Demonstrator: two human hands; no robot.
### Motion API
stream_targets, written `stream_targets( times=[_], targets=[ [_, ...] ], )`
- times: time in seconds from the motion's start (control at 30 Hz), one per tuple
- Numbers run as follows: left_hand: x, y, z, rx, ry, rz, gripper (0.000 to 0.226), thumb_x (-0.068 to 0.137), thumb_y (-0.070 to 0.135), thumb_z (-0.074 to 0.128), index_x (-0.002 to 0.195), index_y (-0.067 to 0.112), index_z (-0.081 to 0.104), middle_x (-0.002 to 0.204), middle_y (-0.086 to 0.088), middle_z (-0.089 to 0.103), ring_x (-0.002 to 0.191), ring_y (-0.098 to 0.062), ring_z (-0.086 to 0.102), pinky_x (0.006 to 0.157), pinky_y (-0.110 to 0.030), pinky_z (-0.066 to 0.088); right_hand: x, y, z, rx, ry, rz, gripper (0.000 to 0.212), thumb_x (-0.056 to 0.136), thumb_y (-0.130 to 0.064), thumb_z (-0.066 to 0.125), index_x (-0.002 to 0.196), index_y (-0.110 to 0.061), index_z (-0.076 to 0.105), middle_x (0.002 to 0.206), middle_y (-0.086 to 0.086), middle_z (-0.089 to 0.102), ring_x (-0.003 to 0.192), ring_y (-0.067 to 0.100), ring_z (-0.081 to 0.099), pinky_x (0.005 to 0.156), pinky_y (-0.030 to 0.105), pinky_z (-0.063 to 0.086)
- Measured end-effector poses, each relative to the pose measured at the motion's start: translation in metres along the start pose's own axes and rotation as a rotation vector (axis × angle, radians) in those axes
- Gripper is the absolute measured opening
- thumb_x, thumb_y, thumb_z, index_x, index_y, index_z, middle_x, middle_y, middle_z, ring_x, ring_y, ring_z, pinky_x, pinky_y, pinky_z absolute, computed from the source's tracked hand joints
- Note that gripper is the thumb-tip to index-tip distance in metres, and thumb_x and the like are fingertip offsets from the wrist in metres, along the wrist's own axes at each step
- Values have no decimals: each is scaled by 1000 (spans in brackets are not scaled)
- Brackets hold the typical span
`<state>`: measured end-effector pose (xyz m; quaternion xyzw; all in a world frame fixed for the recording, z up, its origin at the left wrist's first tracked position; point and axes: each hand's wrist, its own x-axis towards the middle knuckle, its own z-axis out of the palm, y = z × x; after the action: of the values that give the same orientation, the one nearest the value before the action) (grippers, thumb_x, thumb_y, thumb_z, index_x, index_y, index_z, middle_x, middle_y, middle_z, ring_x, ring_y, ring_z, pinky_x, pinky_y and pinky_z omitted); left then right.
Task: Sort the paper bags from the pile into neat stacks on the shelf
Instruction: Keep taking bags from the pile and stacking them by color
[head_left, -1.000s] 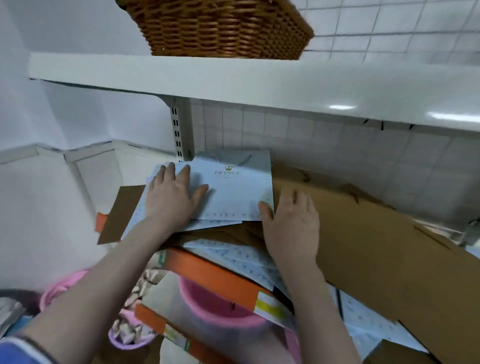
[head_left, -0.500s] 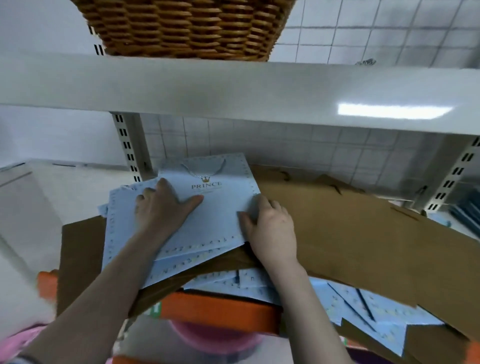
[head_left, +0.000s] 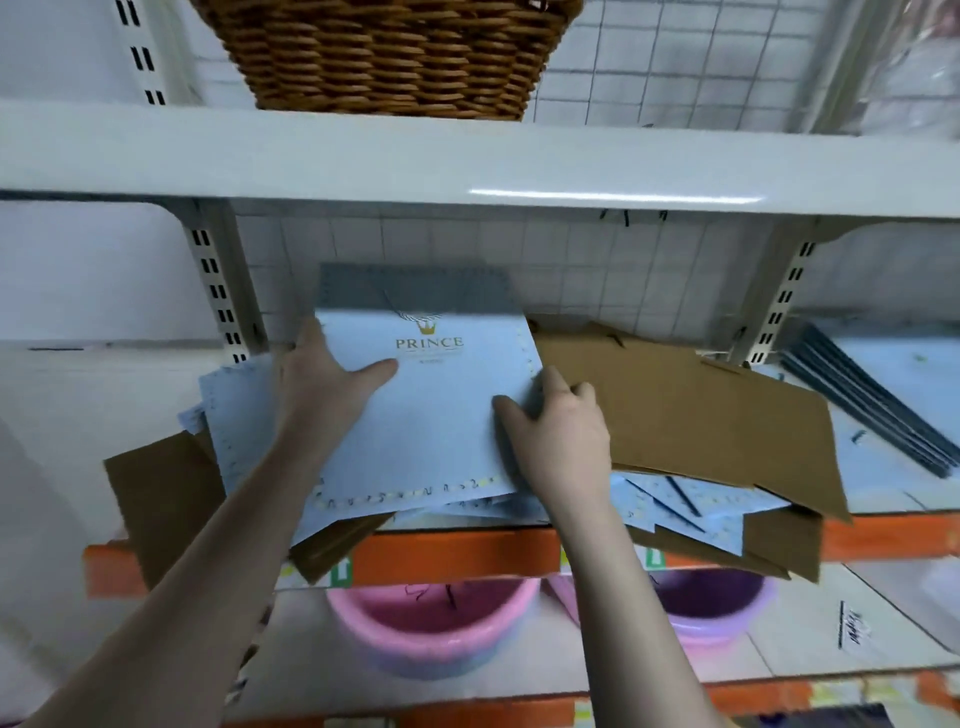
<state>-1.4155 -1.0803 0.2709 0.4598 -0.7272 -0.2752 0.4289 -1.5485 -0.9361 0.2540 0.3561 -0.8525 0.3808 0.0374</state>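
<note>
Top light-blue paper bag (head_left: 431, 415): "PRINCE" in gold capitals under a small gold crown, near its upper edge; the finer line beneath is too small to read. Green-and-white tags (head_left: 342, 569) on the orange shelf edge (head_left: 457, 558): unreadable. Dark scrawl on the lower shelf at right (head_left: 852, 631): illegible.

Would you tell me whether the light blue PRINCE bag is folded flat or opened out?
Folded flat: the PRINCE bag lies as one thin sheet on the pile.

Person, seen from above: two bare forearms, no sleeves in view. Left hand (head_left: 332, 382) and right hand (head_left: 558, 434), no rings, watch, bracelets or gloves visible.
</note>
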Motion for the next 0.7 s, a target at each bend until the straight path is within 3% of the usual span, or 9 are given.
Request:
stream_targets(
  times=[0.1,0.27,0.4,0.47,0.53,0.7],
  targets=[
    [-17,6,-1,-23,-65,15,67,62,44,79,117,15,52,119,-12,57,108,-31,55,91,-46,48,-23,9,-17,13,50,53,48,88,-46,55,122,-13,50,103,8,45,98,33,50,78,36,41],
    [-53,28,15,-73,-172,82,64,60,44,78,112,13,57,118,-15,54,107,-29,55,91,-36,47,-60,34,-48,0,123,158,39,86,-49,54,108,-17,51,99,4,42,91,33,54,73,37,47],
    [-82,59,45,-61,-263,132,50,64,36,79,91,5,52,110,-21,52,97,-28,53,72,-31,43,-80,68,-82,-50,178,239,37,86,-49,54,105,-17,52,101,4,46,91,31,55,67,32,39],
    [-100,80,63,-48,-292,182,44,69,28,79,94,3,53,109,-22,51,107,-29,48,75,-32,41,-88,88,-102,-80,210,269,37,86,-48,53,105,-17,53,103,5,47,93,31,54,66,32,35],
    [-121,102,83,-47,-333,220,47,72,29,77,102,3,54,115,-19,48,113,-27,44,80,-30,38,-94,113,-122,-98,243,301,36,86,-47,53,103,-16,53,102,5,48,93,33,53,70,34,39],
    [-184,166,149,-70,-422,249,42,76,30,74,98,4,48,121,-17,43,105,-23,43,76,-26,32,-101,193,-184,-155,294,352,32,87,-40,53,98,-10,53,102,10,52,94,33,52,74,37,42]
  ],
)
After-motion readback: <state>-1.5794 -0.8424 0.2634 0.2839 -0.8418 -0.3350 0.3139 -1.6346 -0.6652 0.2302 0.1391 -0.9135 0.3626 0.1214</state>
